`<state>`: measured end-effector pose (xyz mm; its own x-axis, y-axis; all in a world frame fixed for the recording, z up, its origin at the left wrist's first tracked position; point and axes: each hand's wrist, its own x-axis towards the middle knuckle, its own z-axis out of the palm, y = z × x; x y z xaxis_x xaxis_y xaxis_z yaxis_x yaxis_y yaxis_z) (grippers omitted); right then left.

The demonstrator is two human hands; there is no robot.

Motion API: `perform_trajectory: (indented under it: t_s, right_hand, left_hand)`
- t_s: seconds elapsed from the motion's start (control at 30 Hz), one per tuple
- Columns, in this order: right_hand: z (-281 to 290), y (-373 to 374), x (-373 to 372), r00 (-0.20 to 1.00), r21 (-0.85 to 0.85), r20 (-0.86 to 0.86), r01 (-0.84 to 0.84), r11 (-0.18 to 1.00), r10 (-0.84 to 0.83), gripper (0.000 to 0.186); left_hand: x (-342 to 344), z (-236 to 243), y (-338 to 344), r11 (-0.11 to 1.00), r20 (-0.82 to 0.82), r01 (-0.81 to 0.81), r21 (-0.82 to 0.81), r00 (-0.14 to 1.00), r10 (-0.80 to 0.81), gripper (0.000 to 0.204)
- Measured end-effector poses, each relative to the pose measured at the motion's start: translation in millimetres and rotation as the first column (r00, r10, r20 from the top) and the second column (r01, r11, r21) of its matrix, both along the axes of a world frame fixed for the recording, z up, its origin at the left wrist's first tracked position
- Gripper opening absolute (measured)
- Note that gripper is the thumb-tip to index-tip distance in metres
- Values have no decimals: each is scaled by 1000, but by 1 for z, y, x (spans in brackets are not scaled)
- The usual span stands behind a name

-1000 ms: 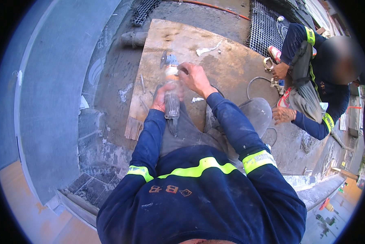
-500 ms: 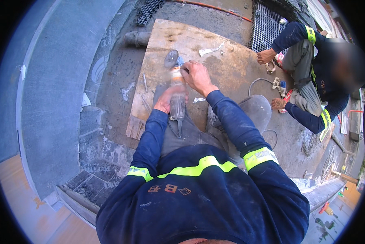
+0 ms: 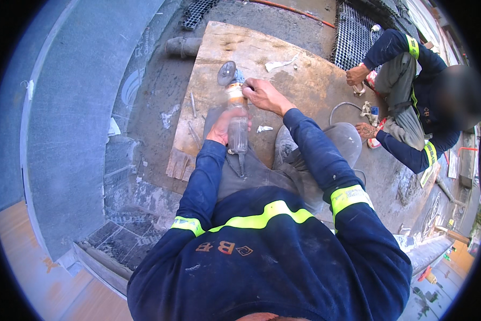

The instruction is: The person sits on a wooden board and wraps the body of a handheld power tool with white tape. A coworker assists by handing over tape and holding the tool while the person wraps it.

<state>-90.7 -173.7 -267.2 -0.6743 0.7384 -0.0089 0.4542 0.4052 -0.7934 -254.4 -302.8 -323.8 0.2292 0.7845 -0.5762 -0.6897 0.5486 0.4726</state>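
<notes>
An angle grinder (image 3: 238, 134) with a grey round disc (image 3: 227, 73) at its top end is held upright in the picture over my lap. My left hand (image 3: 224, 125) is closed round the grey body. My right hand (image 3: 263, 96) is at the grinder's head, fingers curled against it; whether they pinch some small part there is hidden. Beneath is a stained wooden board (image 3: 219, 43), with a thin rod (image 3: 193, 104) and white scraps (image 3: 278, 64) on it.
A co-worker (image 3: 422, 107) crouches at the right, both hands low beside a cord with a blue connector (image 3: 374, 113). Black plastic mesh (image 3: 350, 37), an orange hose (image 3: 294, 13) and a grey pipe (image 3: 181, 47) lie beyond the board. A grey panel (image 3: 69, 134) runs along the left.
The grinder and my hands have shifted slightly up and right, and the disc now shows its flat face. The co-worker's upper hand has risen and their lower hand has moved inward.
</notes>
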Motion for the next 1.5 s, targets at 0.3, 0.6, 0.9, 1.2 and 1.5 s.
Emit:
perform_trajectory:
  t_s: [0.3,0.6,0.9,1.2,1.5]
  right_hand:
    - [-7,-16,-5,963,117,-143,246,962,-229,24]
    - [-5,-27,-12,971,229,7,230,946,-238,18]
    - [-40,-13,-7,893,-356,-164,342,870,-418,25]
    - [-99,-6,15,649,-680,-20,549,486,-760,29]
    - [-114,40,21,492,-829,-248,338,445,-835,19]
  left_hand:
    - [2,-14,8,999,38,-43,16,998,42,31]
    - [4,-12,10,999,32,0,37,999,-1,29]
    - [0,-14,8,981,288,-142,133,952,99,50]
    - [-14,-17,0,932,586,-142,333,806,-86,66]
    - [-5,26,-16,925,466,209,318,815,-345,75]
